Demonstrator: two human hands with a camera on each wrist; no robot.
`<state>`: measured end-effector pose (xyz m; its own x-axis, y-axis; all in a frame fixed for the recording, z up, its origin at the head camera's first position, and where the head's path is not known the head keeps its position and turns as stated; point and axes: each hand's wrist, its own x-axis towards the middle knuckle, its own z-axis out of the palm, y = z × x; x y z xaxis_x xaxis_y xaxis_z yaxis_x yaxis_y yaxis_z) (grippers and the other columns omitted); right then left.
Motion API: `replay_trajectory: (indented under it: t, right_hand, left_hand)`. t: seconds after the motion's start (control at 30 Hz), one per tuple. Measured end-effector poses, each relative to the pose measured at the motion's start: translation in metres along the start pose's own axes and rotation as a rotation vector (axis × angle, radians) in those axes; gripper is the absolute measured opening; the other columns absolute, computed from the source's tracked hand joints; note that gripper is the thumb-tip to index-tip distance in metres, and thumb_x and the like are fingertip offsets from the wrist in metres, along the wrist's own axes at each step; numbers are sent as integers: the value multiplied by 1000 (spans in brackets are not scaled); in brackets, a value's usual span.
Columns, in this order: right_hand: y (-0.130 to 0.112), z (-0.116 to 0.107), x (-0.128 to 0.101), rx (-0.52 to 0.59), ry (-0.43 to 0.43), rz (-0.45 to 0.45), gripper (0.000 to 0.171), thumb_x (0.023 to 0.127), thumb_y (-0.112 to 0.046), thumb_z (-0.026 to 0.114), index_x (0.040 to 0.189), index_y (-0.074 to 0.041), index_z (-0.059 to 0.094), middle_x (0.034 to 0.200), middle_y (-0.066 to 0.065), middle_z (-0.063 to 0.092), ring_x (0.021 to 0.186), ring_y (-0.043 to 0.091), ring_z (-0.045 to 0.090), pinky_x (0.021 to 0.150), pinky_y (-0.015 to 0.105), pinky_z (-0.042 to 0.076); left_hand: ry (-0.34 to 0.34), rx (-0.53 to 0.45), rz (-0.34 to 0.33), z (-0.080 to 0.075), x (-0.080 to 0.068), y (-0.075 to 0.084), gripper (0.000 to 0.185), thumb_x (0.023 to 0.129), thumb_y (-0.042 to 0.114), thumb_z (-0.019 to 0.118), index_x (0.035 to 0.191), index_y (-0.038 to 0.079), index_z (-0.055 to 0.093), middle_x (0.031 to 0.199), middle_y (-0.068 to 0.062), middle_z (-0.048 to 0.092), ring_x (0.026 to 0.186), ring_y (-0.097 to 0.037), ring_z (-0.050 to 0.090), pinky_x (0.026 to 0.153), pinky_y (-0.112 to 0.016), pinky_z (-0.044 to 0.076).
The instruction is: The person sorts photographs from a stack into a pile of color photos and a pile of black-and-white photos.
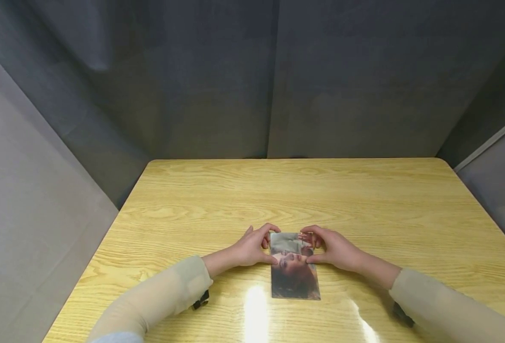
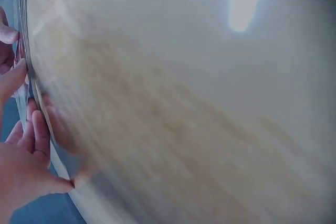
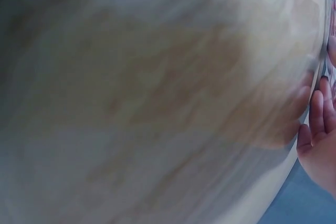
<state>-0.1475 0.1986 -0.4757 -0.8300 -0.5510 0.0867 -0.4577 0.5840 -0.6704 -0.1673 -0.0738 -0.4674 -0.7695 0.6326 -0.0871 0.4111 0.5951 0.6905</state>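
Head view: you are holding a glossy photo card [image 1: 295, 267] flat on the wooden table [image 1: 363, 200], near edge toward you. Your left hand [image 1: 252, 247] is pinching the card's far left corner, thumb on the side edge and index finger curled over the top. Your right hand [image 1: 333, 248] is mirroring that on the far right corner, fingers curled round the edge. Both hands are clamped on the card, which is lying between them. Wrist views are blurring badly; only fingertips [image 2: 39, 129] against a thin edge are readable on the left, and fingers [image 3: 317, 114] likewise on the right.

Judgement: you are squaring or lifting the far end of the card. Next move is calling for an even grip on both corners, since the glossy surface looks slippery and easy to bend.
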Motion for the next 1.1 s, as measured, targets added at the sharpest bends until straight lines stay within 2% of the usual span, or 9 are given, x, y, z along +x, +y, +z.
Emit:
replay_trajectory:
  t: [0.1, 0.23, 0.33, 0.4, 0.47, 0.57, 0.77, 0.97, 1.1]
  right_hand:
    - [1, -2, 0, 53, -24, -5, 67, 77, -22, 84, 132, -1, 52, 82, -4, 53, 71, 13, 49, 61, 26, 42]
    - [2, -4, 2, 124, -30, -26, 63, 78, -14, 82, 132, 0, 51, 82, -1, 54, 71, 12, 51, 61, 26, 44]
    - [4, -5, 3, 184, -29, -41, 60, 80, -9, 79, 132, 0, 50, 81, 1, 56, 71, 10, 53, 62, 26, 46]
    - [6, -5, 4, 232, -26, -61, 58, 81, -6, 78, 131, 2, 49, 80, 1, 57, 71, 11, 54, 62, 26, 47]
    - [7, -6, 6, 267, -20, -87, 58, 82, -4, 77, 131, 4, 49, 79, 2, 58, 70, 12, 56, 62, 27, 48]
    - [5, -9, 9, 321, -24, -98, 57, 83, -2, 75, 132, 5, 47, 77, 4, 58, 69, 14, 55, 61, 27, 48]
    - [-1, -20, 32, 411, -45, -83, 59, 85, 3, 71, 137, 6, 44, 80, 10, 57, 68, 15, 55, 60, 26, 49]
    - [-8, -26, 70, 501, -16, -73, 60, 84, 8, 70, 137, 8, 43, 89, 15, 52, 74, 16, 57, 65, 27, 51]
    - [-10, -28, 95, 484, 10, -78, 60, 83, 8, 71, 136, 7, 45, 89, 16, 52, 76, 18, 53, 64, 26, 50]
  left_hand:
    - [-15, -61, 18, -1, 1, -2, 64, 79, 17, 83, 132, 15, 47, 81, 4, 55, 75, -5, 54, 113, -56, 2]
    - [-27, -178, 67, -4, 4, -6, 59, 83, 9, 78, 133, 9, 48, 74, 4, 59, 73, -5, 57, 112, -55, -4]
    - [-45, -313, 92, -6, 5, -9, 58, 83, 0, 75, 134, 4, 47, 73, -2, 60, 71, -8, 58, 110, -48, 25]
    - [-58, -403, 93, -7, 6, -11, 59, 82, -6, 73, 135, 1, 47, 73, -4, 60, 70, -10, 58, 94, -37, 44]
    - [-66, -476, 82, -8, 6, -13, 60, 82, -10, 72, 136, 0, 46, 73, -5, 60, 68, -11, 57, 69, -30, 51]
    - [-80, -566, 59, -14, 6, -13, 62, 83, -12, 69, 138, 0, 44, 73, -3, 59, 66, -13, 58, 64, -24, 48]
    - [-80, -668, 46, -40, 8, -14, 64, 84, -14, 66, 142, -1, 40, 77, -3, 55, 68, -19, 62, 68, -31, 52]
    - [-12, -675, 1, -72, 14, -25, 66, 85, -13, 66, 144, 1, 40, 84, -7, 57, 74, -22, 66, 75, -55, 52]
    - [40, -675, -45, -90, 19, -34, 66, 85, -13, 65, 145, 2, 40, 86, -8, 56, 73, -20, 66, 78, -59, 50]
